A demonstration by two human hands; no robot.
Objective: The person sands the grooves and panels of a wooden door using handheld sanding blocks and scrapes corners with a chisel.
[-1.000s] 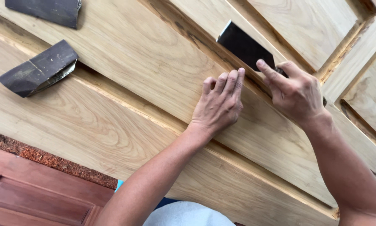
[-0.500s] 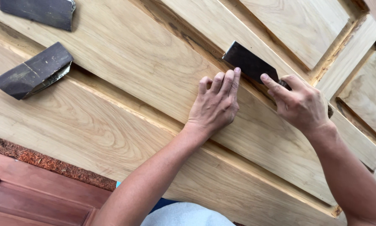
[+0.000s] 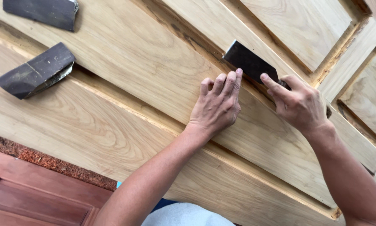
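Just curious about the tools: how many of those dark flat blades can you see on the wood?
3: one blade under the right hand, one lying at left, one at the top-left edge.

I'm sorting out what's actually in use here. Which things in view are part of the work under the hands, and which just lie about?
In use:
- dark flat blade, held by the right hand
- pale wooden panel door, with the left hand flat on it beside the blade

Lying about:
- dark wedge-shaped block on the door
- second dark block at the top edge
- reddish panel, lower left
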